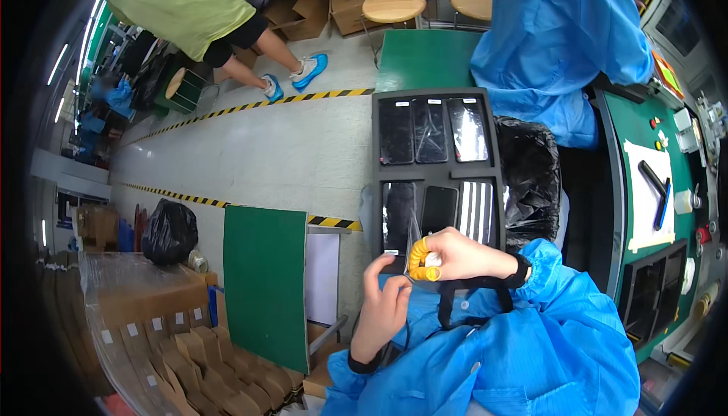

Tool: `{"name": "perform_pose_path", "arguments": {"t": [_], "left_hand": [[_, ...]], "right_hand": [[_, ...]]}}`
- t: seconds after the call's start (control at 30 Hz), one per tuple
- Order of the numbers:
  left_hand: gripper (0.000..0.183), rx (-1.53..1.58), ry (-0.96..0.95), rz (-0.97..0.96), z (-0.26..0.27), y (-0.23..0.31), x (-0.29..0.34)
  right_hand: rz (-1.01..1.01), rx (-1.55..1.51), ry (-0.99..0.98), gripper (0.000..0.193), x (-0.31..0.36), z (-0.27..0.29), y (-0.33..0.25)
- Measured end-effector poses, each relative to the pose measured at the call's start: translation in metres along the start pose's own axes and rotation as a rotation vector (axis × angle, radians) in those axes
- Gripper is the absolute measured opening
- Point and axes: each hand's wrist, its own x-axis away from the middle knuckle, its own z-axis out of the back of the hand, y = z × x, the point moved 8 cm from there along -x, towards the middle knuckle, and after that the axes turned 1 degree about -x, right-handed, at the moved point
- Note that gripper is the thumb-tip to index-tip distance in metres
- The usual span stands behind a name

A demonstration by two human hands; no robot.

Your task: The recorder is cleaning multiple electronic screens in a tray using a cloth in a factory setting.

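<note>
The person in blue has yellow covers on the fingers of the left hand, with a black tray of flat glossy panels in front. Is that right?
Not quite: the head view shows the yellow covers on the right hand, not the left hand. The rest stands: blue clothing, and a black tray of flat glossy panels in front.

White labels [433, 102] on dark screens [396, 137], others on cardboard [203, 349]; all unreadable
</note>
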Motion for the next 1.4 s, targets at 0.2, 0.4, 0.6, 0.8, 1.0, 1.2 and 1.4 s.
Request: {"name": "perform_pose_path", "arguments": {"t": [0.2,0.4,0.6,0.8,1.0,1.2,1.4], "left_hand": [[0.009,0.185,0.048,0.184,-0.004,-0.033,0.015],[0.007,0.188,0.164,0.278,0.001,-0.070,0.024],[0.009,0.488,0.251,0.487,-0.001,-0.092,0.034],[0.008,0.208,0.056,0.369,0.001,-0.071,0.025],[0.009,-0.305,0.140,-0.038,0.022,-0.013,0.007],[0.028,0.214,-0.033,-0.219,-0.017,0.032,0.001],[0.032,0.512,-0.149,0.006,-0.131,0.081,-0.084]], "right_hand": [[-0.064,-0.053,-0.080,0.022,-0.024,-0.024,0.025],[-0.183,0.216,0.216,0.028,-0.047,0.037,0.068],[-0.405,0.886,0.375,0.021,-0.065,0.063,0.128],[-0.166,0.891,0.379,0.014,-0.075,0.042,0.111],[0.424,0.305,-0.206,0.018,-0.010,-0.030,-0.014],[0.210,0.148,0.256,0.029,0.079,0.066,-0.036],[-0.064,-0.161,1.319,0.023,0.275,0.139,0.025]]}}
